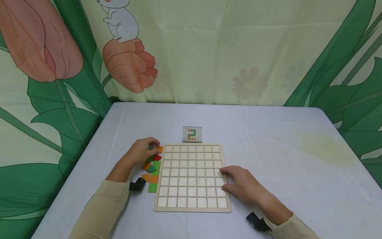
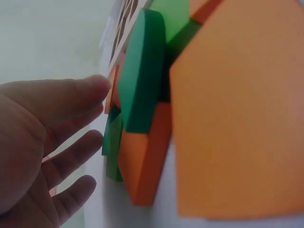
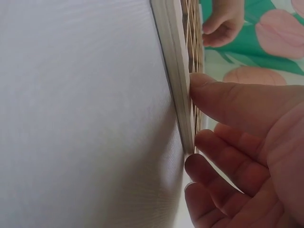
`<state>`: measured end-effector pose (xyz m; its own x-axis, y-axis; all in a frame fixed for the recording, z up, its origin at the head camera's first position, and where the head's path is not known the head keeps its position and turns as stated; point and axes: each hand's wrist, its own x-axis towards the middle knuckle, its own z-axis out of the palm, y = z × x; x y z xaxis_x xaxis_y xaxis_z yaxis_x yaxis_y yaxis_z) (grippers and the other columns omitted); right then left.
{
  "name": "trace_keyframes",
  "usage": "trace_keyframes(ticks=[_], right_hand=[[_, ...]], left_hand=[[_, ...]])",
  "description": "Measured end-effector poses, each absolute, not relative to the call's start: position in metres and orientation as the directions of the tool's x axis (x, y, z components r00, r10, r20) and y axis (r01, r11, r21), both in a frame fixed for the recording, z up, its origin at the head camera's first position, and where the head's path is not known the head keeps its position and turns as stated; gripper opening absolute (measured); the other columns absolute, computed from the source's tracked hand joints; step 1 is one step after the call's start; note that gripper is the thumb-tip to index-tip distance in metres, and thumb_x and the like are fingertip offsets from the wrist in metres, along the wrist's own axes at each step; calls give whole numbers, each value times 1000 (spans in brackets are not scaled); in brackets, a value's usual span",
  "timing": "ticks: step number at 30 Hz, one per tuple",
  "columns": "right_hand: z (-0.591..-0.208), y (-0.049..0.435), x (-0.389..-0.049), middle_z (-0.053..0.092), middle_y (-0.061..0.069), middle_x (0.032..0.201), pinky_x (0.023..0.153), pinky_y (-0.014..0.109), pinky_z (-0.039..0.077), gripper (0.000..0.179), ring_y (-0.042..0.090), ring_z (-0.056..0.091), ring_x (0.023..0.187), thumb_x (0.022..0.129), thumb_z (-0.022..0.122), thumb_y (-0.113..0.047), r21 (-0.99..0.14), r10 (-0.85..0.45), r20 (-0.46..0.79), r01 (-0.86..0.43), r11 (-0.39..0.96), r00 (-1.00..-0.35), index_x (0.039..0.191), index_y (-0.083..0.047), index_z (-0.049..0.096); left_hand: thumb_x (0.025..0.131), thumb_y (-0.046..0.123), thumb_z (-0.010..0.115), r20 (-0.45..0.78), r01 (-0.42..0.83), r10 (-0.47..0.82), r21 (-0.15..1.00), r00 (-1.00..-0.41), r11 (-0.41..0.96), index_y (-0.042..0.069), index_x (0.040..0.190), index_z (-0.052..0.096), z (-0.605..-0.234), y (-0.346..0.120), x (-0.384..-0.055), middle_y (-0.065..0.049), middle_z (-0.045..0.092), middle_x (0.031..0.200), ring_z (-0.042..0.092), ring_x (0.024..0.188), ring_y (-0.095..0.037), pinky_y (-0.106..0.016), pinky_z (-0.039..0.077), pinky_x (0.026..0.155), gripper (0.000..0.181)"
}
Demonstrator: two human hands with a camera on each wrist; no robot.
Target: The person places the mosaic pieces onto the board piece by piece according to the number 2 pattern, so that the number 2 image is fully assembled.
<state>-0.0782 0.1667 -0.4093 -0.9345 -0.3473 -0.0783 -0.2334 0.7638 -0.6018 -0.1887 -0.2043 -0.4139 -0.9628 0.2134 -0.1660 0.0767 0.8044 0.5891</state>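
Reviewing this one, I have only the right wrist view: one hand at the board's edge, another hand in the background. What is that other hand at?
Observer: That is the left hand. In the head view it is at the pieces lying along the left side of the board.
Operator: None of those show in my view. What colours are they?
Observer: Orange, red, and light and dark green.
Operator: Is anything beyond the far edge?
Observer: Yes, a small card just past it, printed with an orange-and-green shape that looks like a 2.
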Motion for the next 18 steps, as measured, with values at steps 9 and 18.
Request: trace_keyframes(ticks=[9, 18], right_hand=[[-410, 167, -78, 60, 12, 133, 106, 52, 39, 49, 34, 51, 129, 86, 77, -12, -606, -343, -94, -220, 765, -934, 131, -2, 61], [-410, 167, -78, 59, 12, 135, 107, 52, 38, 49, 35, 50, 130, 87, 77, -12, -603, -348, -97, -223, 766, -933, 132, -1, 60]], left_hand=[[93, 16, 73, -162, 110, 244, 573, -956, 812, 8, 116, 68, -416, -204, -194, -10, 65, 115, 54, 108, -30, -48, 45, 98, 25], [93, 16, 73, -141, 132, 249, 555, -958, 822, 5, 115, 69, -415, -205, -196, -11, 67, 114, 57, 109, -31, -48, 46, 98, 25]])
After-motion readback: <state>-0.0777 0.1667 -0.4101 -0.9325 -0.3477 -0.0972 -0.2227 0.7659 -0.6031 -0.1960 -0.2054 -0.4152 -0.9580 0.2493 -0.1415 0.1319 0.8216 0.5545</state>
